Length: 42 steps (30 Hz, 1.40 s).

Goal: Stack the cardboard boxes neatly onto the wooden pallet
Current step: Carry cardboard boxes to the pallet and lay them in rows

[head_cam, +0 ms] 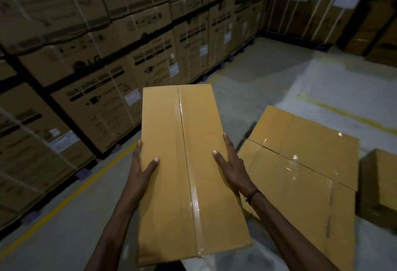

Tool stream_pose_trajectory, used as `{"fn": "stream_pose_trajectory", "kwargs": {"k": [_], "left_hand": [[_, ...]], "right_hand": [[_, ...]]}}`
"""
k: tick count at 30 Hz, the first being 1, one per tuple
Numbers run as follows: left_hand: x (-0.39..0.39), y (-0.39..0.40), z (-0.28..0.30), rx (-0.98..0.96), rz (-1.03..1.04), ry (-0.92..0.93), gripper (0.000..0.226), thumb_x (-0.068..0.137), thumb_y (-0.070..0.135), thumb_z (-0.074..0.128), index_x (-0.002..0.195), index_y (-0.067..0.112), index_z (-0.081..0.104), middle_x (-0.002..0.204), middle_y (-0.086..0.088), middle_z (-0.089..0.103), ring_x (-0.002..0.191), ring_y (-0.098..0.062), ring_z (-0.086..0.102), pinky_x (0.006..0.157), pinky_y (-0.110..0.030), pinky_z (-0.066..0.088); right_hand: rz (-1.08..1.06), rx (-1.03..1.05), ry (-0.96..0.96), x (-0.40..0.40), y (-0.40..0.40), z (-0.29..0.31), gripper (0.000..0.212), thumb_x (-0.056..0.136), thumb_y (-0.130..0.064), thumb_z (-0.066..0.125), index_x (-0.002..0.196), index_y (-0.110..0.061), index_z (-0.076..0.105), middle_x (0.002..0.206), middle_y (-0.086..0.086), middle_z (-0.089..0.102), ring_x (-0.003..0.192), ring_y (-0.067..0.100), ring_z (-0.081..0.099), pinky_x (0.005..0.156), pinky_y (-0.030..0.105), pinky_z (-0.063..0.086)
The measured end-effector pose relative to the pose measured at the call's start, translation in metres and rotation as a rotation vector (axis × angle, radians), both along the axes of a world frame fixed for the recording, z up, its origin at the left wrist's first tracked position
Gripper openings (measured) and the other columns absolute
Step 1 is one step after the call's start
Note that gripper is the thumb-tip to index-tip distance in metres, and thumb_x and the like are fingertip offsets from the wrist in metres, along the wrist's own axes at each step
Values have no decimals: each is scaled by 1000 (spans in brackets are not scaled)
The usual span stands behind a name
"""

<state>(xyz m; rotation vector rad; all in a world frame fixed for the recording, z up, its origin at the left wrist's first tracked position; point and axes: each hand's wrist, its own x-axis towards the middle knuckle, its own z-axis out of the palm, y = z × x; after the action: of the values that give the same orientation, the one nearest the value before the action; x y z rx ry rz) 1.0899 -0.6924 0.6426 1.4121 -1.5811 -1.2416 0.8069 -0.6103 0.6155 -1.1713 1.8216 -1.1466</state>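
- In the aisle, the left hand (143,164) and right hand (228,162) clasped the carried box (189,170) by its sides.
- Only side pressure held it — it might slip toward the stacked boxes (300,163).

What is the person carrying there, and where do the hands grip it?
A long tan taped cardboard box, held by its two long sides: left hand, right hand, thumbs on top.

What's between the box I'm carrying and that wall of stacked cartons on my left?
In the head view, only bare concrete floor with a yellow line painted along it separates the carried box from the stacked cartons.
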Motion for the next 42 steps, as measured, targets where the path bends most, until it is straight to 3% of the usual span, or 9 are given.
{"fn": "stream_pose_trajectory", "kwargs": {"k": [3,8,13,19,24,29,31,38,42], "left_hand": [[-23,-50,-8,13,-113,21,85,93,63,65,156,63,9,169,13,24,147,-17,36,118,-48,35],[-75,-136,-13,22,-298,48,72,94,58,64,137,82,11,168,20,22,150,-14,33,122,-50,32],[-135,-214,-6,5,-496,43,78,97,51,63,153,64,11,169,20,19,153,-13,27,124,-50,30],[-213,-275,-8,23,-703,56,81,96,53,65,156,62,12,169,21,20,152,-11,28,124,-48,30],[-295,-290,-17,50,-817,49,84,95,53,65,160,56,10,171,14,20,152,-17,30,123,-53,32],[-380,-289,-30,83,-838,65,82,101,41,63,164,45,10,168,14,23,143,-7,31,113,-34,33],[-414,-291,-38,76,-830,67,82,101,43,63,164,46,10,168,16,22,145,-6,30,114,-33,30],[-528,-320,-68,117,-788,20,86,98,54,62,162,51,4,171,10,20,151,-20,32,123,-53,32],[-599,-353,-108,120,-785,-28,88,94,65,61,159,56,3,171,11,21,152,-22,32,122,-60,31]], "right_hand": [[-92,6,-13,-17,-20,-2,74,99,-70,48,158,-63,4,172,-13,22,154,24,34,124,49,32],[-263,16,-25,-44,-55,1,74,101,-63,50,161,-58,6,171,-15,21,155,21,32,120,41,30],[-458,2,-52,-69,-90,8,76,99,-64,52,160,-59,8,167,-24,20,156,18,29,114,32,28],[-650,14,-59,-106,-109,15,76,99,-62,53,161,-57,10,170,-21,18,157,16,25,119,36,26],[-766,38,-51,-159,-107,6,76,98,-61,53,160,-56,9,173,-16,14,159,19,21,125,50,22],[-795,65,-59,-234,-106,-11,79,95,-66,52,160,-59,7,173,-15,13,159,21,19,125,54,21],[-775,61,-48,-269,-110,-17,78,98,-62,53,162,-55,8,173,-15,13,159,22,20,124,52,23],[-715,83,-59,-398,-143,-42,77,103,-52,54,165,-47,8,174,-13,12,159,21,19,122,45,24],[-728,97,-74,-468,-178,-82,76,104,-50,54,165,-46,9,174,-12,13,159,21,18,123,47,22]]}}
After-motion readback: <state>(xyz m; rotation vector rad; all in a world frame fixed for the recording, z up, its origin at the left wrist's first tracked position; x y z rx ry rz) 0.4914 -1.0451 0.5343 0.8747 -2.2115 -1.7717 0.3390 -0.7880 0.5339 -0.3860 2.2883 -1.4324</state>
